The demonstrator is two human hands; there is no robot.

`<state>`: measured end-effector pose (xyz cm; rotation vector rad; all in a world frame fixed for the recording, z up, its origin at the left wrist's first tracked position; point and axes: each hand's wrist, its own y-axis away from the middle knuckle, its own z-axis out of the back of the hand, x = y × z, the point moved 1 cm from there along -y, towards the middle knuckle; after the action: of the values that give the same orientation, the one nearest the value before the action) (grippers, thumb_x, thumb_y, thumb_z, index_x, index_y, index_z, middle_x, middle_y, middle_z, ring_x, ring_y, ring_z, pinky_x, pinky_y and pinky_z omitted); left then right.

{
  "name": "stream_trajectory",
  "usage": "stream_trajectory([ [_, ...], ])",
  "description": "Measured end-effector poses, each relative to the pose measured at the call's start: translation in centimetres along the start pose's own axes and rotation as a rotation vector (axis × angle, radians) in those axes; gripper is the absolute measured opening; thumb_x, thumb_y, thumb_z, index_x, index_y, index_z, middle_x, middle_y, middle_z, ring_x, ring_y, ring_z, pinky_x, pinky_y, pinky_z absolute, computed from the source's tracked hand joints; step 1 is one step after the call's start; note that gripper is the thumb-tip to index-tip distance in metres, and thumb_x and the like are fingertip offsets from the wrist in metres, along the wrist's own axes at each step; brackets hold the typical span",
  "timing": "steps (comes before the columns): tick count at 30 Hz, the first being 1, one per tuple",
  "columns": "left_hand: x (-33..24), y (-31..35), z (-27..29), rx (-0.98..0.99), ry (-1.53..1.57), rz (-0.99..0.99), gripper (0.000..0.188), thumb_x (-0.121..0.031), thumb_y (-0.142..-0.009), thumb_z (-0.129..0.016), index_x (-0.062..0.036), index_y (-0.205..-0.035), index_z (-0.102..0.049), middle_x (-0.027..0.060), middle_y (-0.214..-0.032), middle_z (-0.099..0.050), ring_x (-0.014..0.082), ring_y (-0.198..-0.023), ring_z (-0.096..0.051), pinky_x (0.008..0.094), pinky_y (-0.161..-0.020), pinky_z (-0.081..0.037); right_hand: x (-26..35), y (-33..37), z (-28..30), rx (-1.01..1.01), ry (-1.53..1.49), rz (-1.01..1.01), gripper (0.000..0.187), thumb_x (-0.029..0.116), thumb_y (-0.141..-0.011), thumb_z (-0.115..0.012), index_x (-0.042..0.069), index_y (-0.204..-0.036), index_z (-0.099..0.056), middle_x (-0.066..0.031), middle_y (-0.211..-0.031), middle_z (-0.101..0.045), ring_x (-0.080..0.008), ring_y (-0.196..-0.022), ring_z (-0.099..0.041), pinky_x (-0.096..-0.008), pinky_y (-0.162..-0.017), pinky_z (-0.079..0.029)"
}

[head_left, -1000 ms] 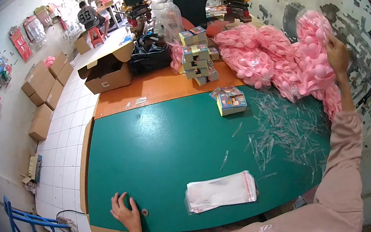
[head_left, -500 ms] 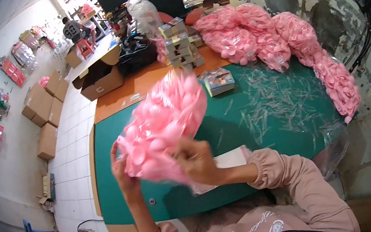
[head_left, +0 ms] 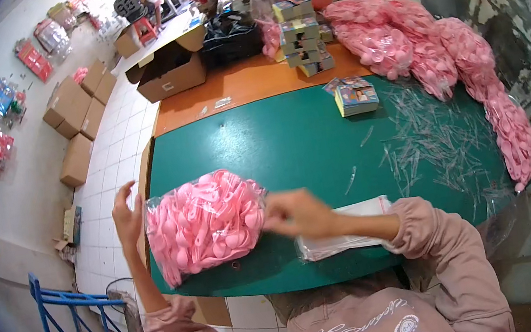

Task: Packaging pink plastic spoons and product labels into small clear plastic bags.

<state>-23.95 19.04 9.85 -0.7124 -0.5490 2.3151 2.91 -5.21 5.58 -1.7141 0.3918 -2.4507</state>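
Observation:
A clear plastic bag packed with pink plastic spoons lies on the green table top at its near left. Just off the bag's left side is my left hand, raised, with fingers apart and nothing in them. My right hand is at the bag's right edge. Its fingers are blurred and bent toward the bag, so whether they grip the plastic is unclear. Under and beside my right forearm lies a stack of flat clear-and-white plastic sleeves.
Many thin clear strips are scattered at the right. Several pink-filled bags line the far right edge. A small stack of printed cards stands near a taller stack. An open carton sits far left; a person sits beyond.
The bag of pink spoons has come down from my raised hands onto the table at the left. My left hand has let go of it. The view has shifted.

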Motion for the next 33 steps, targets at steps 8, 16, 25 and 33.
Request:
stream_trajectory([
  [8, -21.7, 7.7, -6.8, 0.185, -0.012, -0.336, 0.034, -0.008, -0.065, -0.066, -0.0068, -0.097, -0.055, 0.0108, -0.094, -0.053, 0.0293, -0.092, -0.049, 0.0402, -0.082, -0.04, -6.2, -2.5, 0.0, -0.034, 0.087, 0.123, 0.031, 0.009, -0.071, -0.065, 0.003, -0.099, -0.053, -0.0102, -0.088, -0.06, -0.0257, -0.089, -0.055, -0.0345, -0.073, -0.046],
  [16, -18.2, 7.5, -8.8, 0.211, 0.044, -0.136, 0.028, -0.01, -0.065, -0.065, -0.0026, -0.089, -0.053, 0.0136, -0.092, -0.048, 0.0313, -0.088, -0.046, 0.0402, -0.077, -0.04, -7.0, -3.4, 1.9, 0.207, 0.027, -0.034, 0.017, 0.015, -0.079, -0.058, 0.002, -0.089, -0.057, -0.0085, -0.085, -0.062, -0.0228, -0.081, -0.055, -0.0328, -0.076, -0.042],
  [25, -18.4, 8.0, -8.4, 0.194, 0.081, -0.146, 0.025, -0.008, -0.067, -0.062, -0.0076, -0.091, -0.058, 0.0135, -0.093, -0.049, 0.0308, -0.088, -0.046, 0.0404, -0.076, -0.04, -5.6, -3.1, 2.7, 0.262, -0.121, -0.134, 0.015, 0.014, -0.08, -0.058, 0.002, -0.088, -0.057, -0.006, -0.079, -0.061, -0.0135, -0.075, -0.055, -0.0279, -0.069, -0.044],
  [33, -20.0, 6.8, -7.6, 0.263, 0.189, -0.089, 0.028, -0.009, -0.069, -0.06, -0.0124, -0.096, -0.059, 0.0112, -0.087, -0.048, 0.0277, -0.084, -0.049, 0.0396, -0.075, -0.041, -5.7, -2.9, 2.7, 0.254, -0.197, -0.174, 0.014, 0.013, -0.081, -0.057, 0.002, -0.09, -0.057, -0.0062, -0.08, -0.059, -0.0137, -0.076, -0.054, -0.0278, -0.071, -0.043],
])
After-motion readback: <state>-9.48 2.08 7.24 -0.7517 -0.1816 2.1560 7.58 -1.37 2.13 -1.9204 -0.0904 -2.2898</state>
